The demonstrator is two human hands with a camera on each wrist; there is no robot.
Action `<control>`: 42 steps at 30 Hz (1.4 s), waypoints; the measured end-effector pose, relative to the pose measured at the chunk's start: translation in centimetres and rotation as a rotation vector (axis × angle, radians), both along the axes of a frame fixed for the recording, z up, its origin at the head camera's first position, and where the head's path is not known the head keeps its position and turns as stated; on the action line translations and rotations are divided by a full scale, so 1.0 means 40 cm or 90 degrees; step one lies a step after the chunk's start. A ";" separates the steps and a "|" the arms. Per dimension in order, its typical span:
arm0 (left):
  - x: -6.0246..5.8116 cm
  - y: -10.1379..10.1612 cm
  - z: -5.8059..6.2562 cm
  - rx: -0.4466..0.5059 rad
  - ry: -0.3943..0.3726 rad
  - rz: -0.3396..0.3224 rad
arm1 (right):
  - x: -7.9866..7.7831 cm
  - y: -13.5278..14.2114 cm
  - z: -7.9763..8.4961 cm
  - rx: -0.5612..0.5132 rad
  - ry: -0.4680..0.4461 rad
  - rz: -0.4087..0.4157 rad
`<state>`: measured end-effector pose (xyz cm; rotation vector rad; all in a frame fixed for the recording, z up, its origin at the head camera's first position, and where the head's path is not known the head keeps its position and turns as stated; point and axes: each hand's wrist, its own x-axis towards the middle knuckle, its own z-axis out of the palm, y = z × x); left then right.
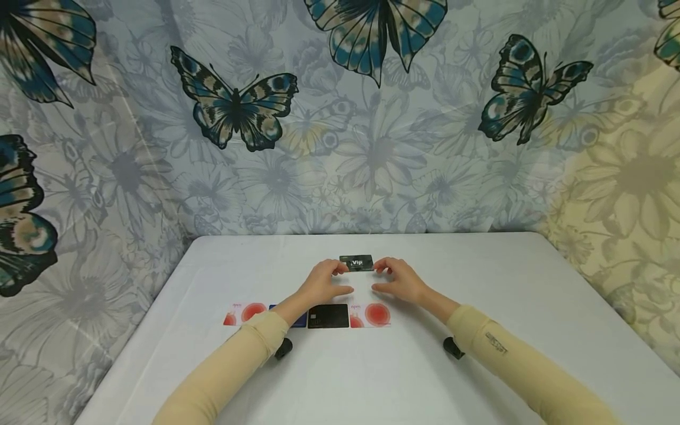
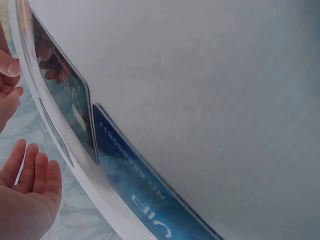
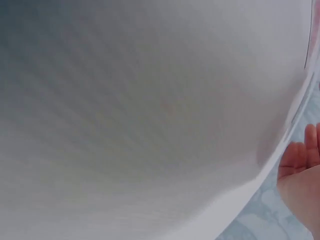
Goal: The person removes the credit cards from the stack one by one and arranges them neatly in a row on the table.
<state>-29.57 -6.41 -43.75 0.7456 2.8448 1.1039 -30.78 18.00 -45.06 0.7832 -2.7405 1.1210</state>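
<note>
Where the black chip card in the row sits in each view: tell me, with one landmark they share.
Head: the black card is low, just left of centre, between a blue card and a red-and-white card.
Left wrist: upper left, seen at a slant beside the blue card.
Right wrist: not visible.
Shared landmark: the white table, in all three.

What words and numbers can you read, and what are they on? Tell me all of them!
"Vip": on the dark card at the back.
"VIP": on the blue card, upside down in the left wrist view.
"NO": also on the blue card; its digits are too blurred to be sure.
Too small or blurred: marks on the black card, left red-and-white card, right red-and-white card and right sleeve.
</note>
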 end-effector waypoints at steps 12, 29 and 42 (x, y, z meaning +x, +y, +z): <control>-0.058 0.004 -0.006 0.010 -0.007 0.064 | -0.063 -0.012 0.014 0.033 -0.045 -0.044; -0.118 0.010 -0.012 -0.035 -0.006 0.130 | -0.121 -0.023 0.019 0.072 -0.033 -0.073; -0.132 0.024 -0.012 -0.102 -0.052 0.148 | -0.132 -0.030 0.015 0.153 -0.051 -0.079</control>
